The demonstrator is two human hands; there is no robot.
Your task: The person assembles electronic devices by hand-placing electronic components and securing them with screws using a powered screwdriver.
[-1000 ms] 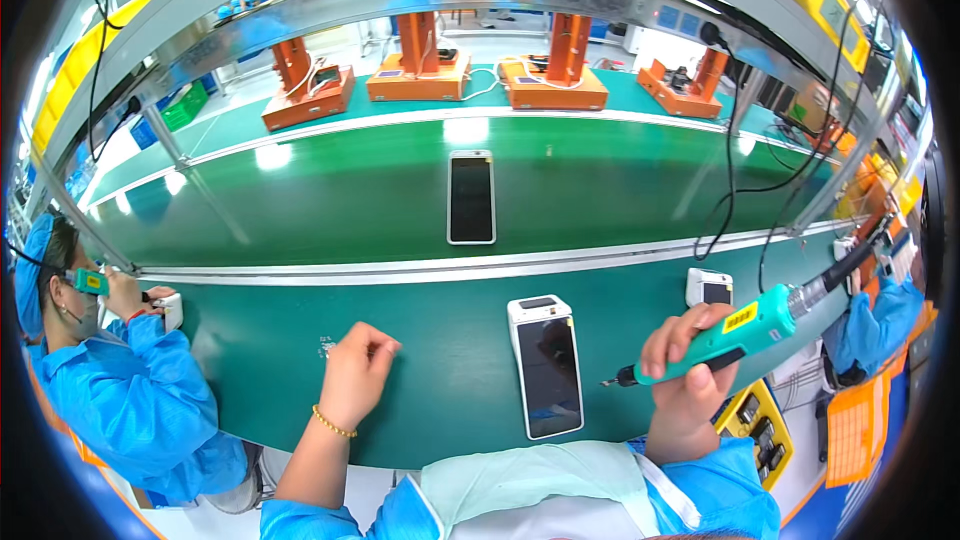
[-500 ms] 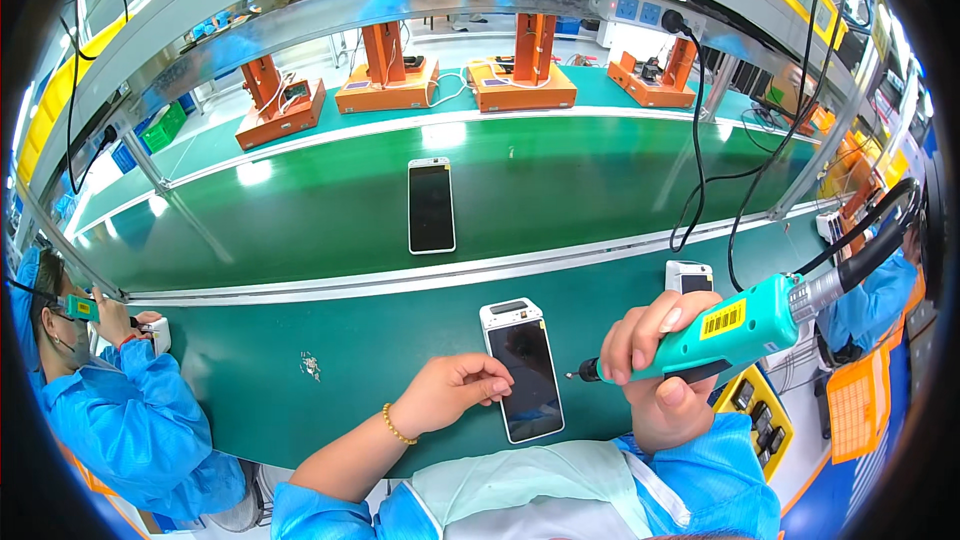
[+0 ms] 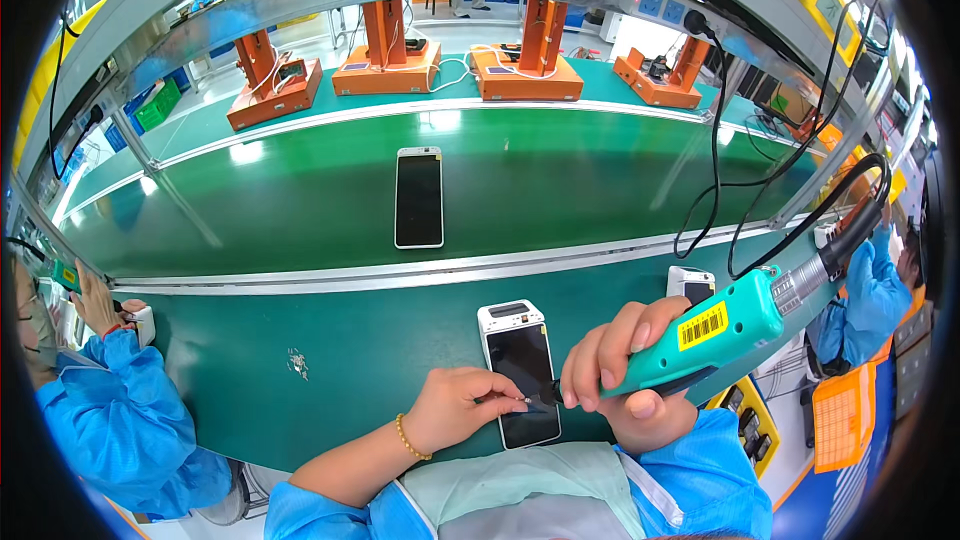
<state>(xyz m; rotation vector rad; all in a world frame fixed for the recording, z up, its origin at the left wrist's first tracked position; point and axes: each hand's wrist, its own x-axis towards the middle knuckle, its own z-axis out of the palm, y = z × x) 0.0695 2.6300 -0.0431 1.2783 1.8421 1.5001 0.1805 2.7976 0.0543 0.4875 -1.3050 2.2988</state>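
Note:
My right hand (image 3: pixel 625 370) is wrapped round a teal electric screwdriver (image 3: pixel 700 330) with a yellow label, held tilted with its dark tip pointing left. My left hand (image 3: pixel 465 407), thumb and forefinger pinched, holds what looks like a tiny screw (image 3: pixel 527 400) right at the screwdriver's tip. Both hands are over a white handheld terminal (image 3: pixel 510 314) with a black screen, which lies face up on the green bench. My fingers and the screwdriver hide part of its screen.
Small metal bits (image 3: pixel 298 364) lie in a pile on the bench (image 3: pixel 390 340). A second terminal (image 3: pixel 419 198) lies on the green strip beyond the rail, another (image 3: pixel 690 284) at right. Orange fixtures (image 3: pixel 527 73) stand behind. Cables hang at right above a yellow bin (image 3: pixel 748 420). A co-worker (image 3: pixel 130 420) works at left.
The screwdriver has moved left and down, its tip now meeting my left fingertips. My left hand has shifted slightly right. The view has tilted a little.

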